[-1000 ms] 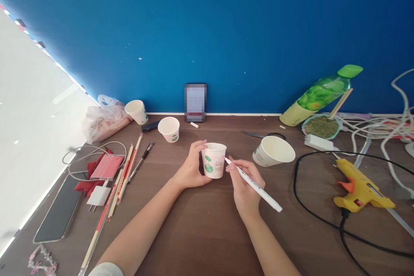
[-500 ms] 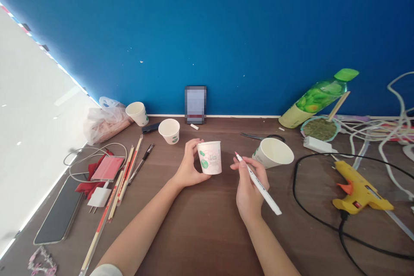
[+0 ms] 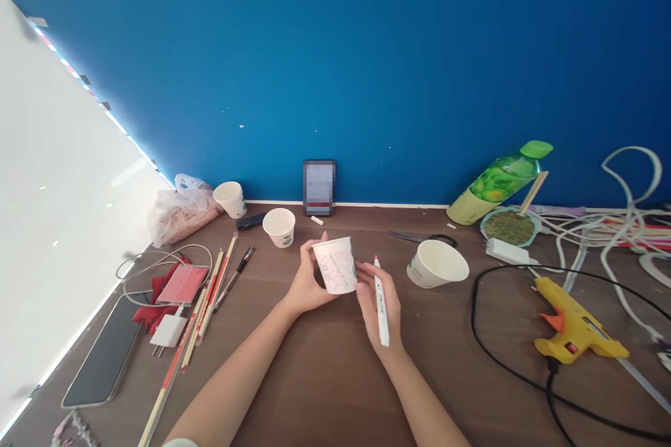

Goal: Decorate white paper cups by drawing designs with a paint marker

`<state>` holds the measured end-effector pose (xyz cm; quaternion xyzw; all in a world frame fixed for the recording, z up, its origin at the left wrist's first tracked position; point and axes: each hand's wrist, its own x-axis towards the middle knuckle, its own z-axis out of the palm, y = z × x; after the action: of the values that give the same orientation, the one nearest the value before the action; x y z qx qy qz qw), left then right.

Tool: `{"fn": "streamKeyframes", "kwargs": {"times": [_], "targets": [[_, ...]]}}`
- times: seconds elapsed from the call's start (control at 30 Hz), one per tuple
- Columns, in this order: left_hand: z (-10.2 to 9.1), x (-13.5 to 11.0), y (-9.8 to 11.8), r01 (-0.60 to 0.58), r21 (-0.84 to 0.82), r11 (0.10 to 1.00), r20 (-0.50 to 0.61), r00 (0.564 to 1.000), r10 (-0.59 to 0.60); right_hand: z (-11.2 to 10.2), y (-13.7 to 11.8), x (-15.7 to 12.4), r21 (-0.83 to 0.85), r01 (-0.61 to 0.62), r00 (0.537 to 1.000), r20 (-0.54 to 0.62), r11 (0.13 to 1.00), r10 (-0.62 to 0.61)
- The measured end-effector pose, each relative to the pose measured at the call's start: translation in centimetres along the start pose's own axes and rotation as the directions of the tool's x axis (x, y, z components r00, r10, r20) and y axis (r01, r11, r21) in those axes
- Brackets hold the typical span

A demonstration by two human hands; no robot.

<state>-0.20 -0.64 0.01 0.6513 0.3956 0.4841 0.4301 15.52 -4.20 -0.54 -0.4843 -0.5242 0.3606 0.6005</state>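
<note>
Brown tabletop (image 3: 325, 370) against blue wall (image 3: 335, 49), paper cup (image 3: 336, 268) between hands (image 3: 307, 288).

Bright, soft light seems to come from the left, washing out the pale surface (image 3: 57, 202) there; the blue panel (image 3: 367, 77) darkens rightward. Shadows are faint, outer areas stretched, the upright screen (image 3: 319, 187) pixelated.

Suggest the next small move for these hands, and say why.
Probably a slight turn of the cup: the left hand holds it, fingers of the right hand are at its side, the wall facing the camera already bears pink marks, and the marker has its tip clear of the cup.
</note>
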Motion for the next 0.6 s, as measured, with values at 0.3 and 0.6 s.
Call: {"fn": "streamKeyframes", "kwargs": {"times": [0.3, 0.6], "targets": [[0.2, -0.3, 0.1, 0.017, -0.025, 1.000, 0.053, 0.998, -0.015, -0.1, 0.6, 0.5, 0.098, -0.070, 0.997, 0.041, 0.993, 0.066], [-1.1, 0.7, -1.0, 0.208, -0.572, 0.793, -0.063, 0.953, -0.295, -1.7, -0.2, 5.3, -0.146, 0.335, 0.911, 0.302, 0.931, -0.281]]}}
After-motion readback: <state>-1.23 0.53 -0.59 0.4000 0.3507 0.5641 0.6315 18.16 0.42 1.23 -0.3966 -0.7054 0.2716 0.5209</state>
